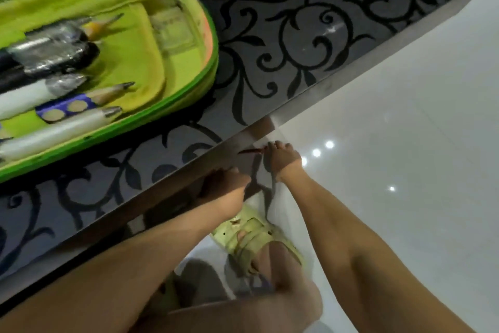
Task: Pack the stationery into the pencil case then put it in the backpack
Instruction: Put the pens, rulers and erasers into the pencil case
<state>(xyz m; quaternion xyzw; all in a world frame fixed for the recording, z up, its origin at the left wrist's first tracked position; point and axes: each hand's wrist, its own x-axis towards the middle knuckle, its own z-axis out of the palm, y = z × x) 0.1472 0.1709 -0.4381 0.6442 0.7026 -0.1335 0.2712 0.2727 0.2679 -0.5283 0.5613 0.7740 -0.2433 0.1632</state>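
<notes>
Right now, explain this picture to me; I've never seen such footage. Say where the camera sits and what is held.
No machine here: a person wears one wide-angle camera on the head, so you look down along their bare arms. On the table, on its grey swirl-patterned cloth, lies an open green pencil case with pens and pencils inside. Both arms reach below the table edge toward the white floor. The right hand pinches the end of a reddish pencil with its fingers. The left hand is beside it, partly hidden, so I cannot tell its grip. Lower down is a foot in a pale green sandal.
</notes>
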